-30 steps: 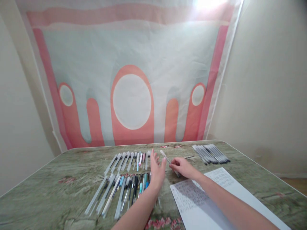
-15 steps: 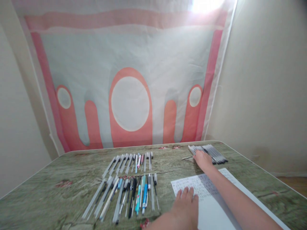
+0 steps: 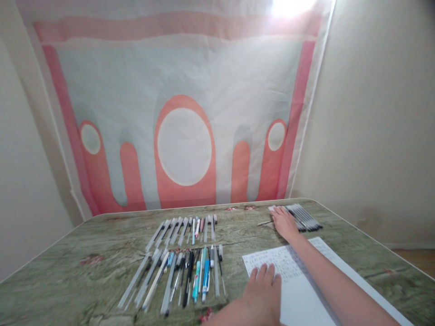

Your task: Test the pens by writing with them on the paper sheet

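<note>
My left hand (image 3: 261, 290) lies flat on a sheet of handwritten paper (image 3: 294, 294), its fingers slightly spread. Farther off, at the back right of the table, my right hand (image 3: 284, 224) rests with its fingers stretched over the left end of a row of slim clear pen refills (image 3: 304, 217) with dark tips. It covers part of that row, and I see nothing gripped in it. Just left of these fingertips lies a thin dark stick-like thing (image 3: 264, 223). My right forearm crosses above the paper and hides a strip of it.
Two rows of pens lie left of the paper on the wood-patterned table (image 3: 68, 267): a back row (image 3: 176, 228) of mostly clear pens, and a front row (image 3: 170, 280) mixing clear, black, teal and blue ones. A patterned cloth (image 3: 238, 90) hangs behind the table.
My right hand has flattened over the refills, its fingers reaching a little farther back and left. My left hand stays on the paper.
</note>
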Demonstrator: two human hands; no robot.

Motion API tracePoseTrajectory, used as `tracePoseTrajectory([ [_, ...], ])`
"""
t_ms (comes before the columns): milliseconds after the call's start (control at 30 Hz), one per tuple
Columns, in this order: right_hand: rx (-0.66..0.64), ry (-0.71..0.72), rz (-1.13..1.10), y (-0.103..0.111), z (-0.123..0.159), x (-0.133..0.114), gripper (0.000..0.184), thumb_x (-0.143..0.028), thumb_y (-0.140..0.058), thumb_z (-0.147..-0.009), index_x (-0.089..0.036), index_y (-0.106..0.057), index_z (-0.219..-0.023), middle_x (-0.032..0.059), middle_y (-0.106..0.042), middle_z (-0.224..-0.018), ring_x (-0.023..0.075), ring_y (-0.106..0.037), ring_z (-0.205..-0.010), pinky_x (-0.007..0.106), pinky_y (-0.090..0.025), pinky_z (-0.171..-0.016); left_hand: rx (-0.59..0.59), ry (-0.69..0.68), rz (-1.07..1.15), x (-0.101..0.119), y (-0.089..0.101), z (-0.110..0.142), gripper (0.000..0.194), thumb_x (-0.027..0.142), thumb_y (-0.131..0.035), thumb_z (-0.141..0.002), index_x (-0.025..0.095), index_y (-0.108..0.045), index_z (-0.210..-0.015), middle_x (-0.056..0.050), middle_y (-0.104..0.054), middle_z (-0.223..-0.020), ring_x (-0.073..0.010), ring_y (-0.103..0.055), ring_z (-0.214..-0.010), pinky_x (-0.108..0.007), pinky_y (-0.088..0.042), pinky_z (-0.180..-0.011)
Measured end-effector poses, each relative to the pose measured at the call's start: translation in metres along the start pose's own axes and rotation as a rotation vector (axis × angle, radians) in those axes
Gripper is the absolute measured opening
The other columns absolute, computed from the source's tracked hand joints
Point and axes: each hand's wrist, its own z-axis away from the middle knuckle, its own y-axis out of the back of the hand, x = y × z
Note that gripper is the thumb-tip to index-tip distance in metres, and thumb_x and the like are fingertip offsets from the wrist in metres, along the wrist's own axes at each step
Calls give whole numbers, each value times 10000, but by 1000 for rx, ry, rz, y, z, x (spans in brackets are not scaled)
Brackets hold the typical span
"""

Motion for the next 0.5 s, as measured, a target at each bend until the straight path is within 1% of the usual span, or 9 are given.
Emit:
tracePoseTrajectory([
  [67,-31,-12,-10,-7,0,5,350,-175,-362,-831,-191,-553,-1123,70,-500,-1241,224,-348,-1188,363,-292,-930,-8,-1,15,1,2,1,957,537,-611,-586,62,-243,-1331,-199,-135,-1404,-354,-108,-1281,-516,-100,-1021],
  [133,-45,-22,-16,-12,0,9,367,-156,-352,-825,-189,-552,-1131,67,-504,-1240,222,-365,-1177,358,-306,-923,-14,-1,23,2,4,1,1003,585,-605,-561,60,-239,-1333,-203,-131,-1403,-358,-105,-1280,-517,-94,-1021],
  [300,-54,-48,-24,-19,-1,15,423,-97,-366,-782,-188,-538,-1157,62,-515,-1230,220,-399,-1150,360,-315,-926,0,-7,27,3,4,3,1036,621,-596,-539,66,-237,-1337,-206,-140,-1401,-361,-111,-1279,-515,-88,-1022],
  [400,-62,-54,-29,-21,-2,17,435,-89,-371,-769,-180,-539,-1161,62,-525,-1219,214,-411,-1143,350,-307,-939,20,-13,22,2,2,4,1048,637,-593,-527,79,-235,-1339,-199,-144,-1402,-362,-102,-1280,-519,-89,-1020],
  [500,-74,-53,-37,-21,-1,19,440,-87,-365,-768,-176,-539,-1162,62,-521,-1223,210,-418,-1138,346,-301,-947,45,-36,22,0,0,6,1064,649,-587,-524,63,-229,-1336,-206,-145,-1401,-365,-81,-1282,-511,-86,-1024],
])
